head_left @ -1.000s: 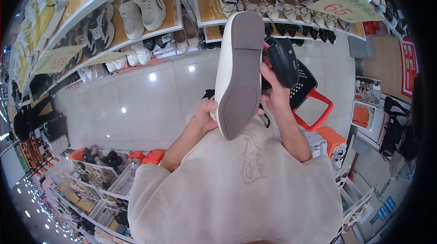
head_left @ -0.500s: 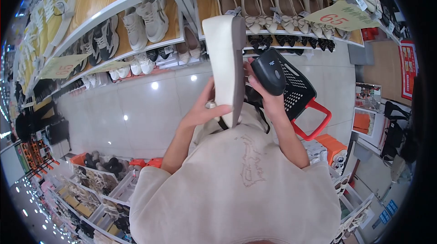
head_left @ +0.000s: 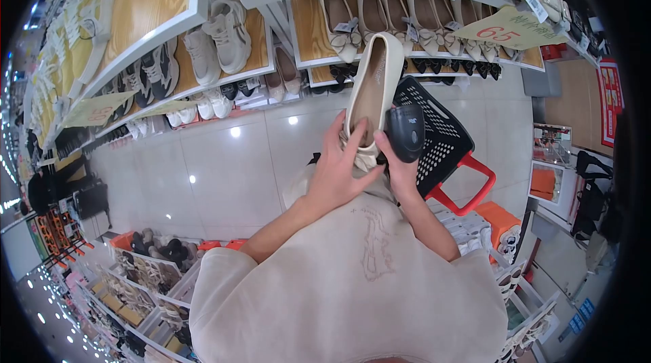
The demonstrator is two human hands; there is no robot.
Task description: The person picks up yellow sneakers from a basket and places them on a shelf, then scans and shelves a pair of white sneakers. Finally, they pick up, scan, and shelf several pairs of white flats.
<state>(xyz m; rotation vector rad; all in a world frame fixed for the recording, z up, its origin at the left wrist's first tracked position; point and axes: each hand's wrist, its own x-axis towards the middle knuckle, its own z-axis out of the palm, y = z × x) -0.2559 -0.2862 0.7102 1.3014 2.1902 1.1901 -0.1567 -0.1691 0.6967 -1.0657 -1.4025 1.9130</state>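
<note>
A cream flat shoe with a gathered bow at the toe is tilted in front of my chest, its opening toward me and its heel pointing away. My left hand grips it near the toe, with fingers along the side and reaching into the opening. Close beside the shoe, my right hand holds a black barcode scanner, its rounded head uppermost. The right thumb lies right at the shoe's toe end. Most of the scanner's grip is hidden by the hand.
Behind the scanner stands a black shopping basket with a red handle. Ahead, shelves carry rows of flats with price tags, and a yellow price sign hangs there. Sneakers fill the left shelf. Tiled floor lies below.
The shoe has been turned from its side and sole to show its opening, and is lower. My left hand has shifted right over the toe. The scanner has dropped slightly.
</note>
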